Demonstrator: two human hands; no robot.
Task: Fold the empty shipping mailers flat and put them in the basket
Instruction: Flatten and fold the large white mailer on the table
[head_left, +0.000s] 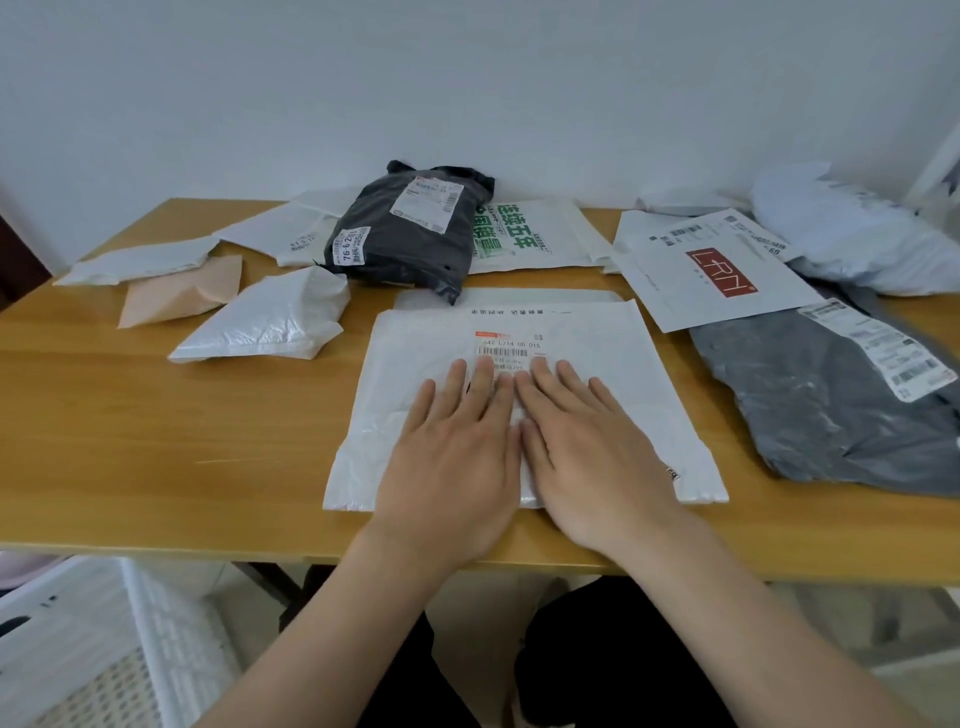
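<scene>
white mailer (613, 353) flat beneath left hand (452, 457) and right hand (592, 452), palms down

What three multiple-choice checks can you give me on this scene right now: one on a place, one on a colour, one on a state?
1. Where is the white basket?
A. at the back of the table
B. below the near edge of the table, at lower left
C. on top of a grey mailer

2. What colour is the logo block on the mailer printed LRN?
A. blue
B. red
C. green

3. How do the left hand and right hand lie on the centre white mailer?
A. both flat, fingers straight
B. both gripping its corners
C. both lifted off it

Answers:
1 B: its lattice wall shows under the table edge at lower left.
2 B: the block is red with pale letters.
3 A: both palms lie spread side by side on the mailer.
</scene>
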